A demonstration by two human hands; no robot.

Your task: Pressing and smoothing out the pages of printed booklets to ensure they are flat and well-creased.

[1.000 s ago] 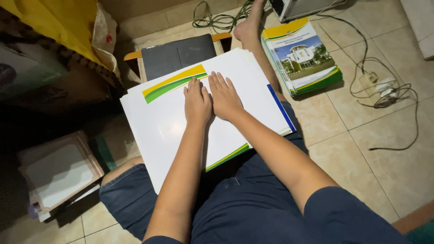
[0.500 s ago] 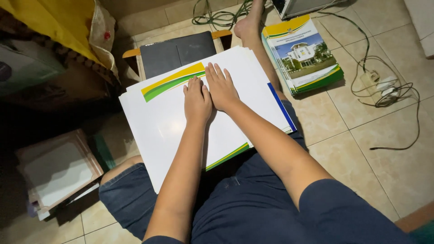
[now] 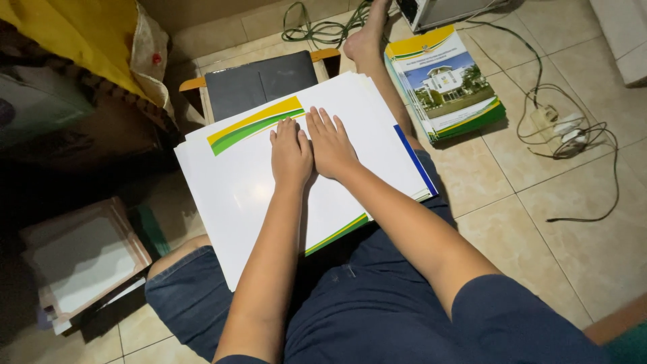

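Left hand and right hand lie flat (fingers extended), side by side.

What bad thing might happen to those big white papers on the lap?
1. The white sheets rest on the lap under the left hand and right hand, overhanging both sides; they might slide off or bend.
2. Pressing hard could crease the top sheet.
3. The cables lie loose near the stack of booklets; a foot might snag them.

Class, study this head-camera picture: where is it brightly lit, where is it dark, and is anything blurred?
Head view: the white sheet under the left hand and right hand is bright with a soft sheen; the left side around the folders sinks into shadow; the tiled floor is evenly lit; focus is sharp.
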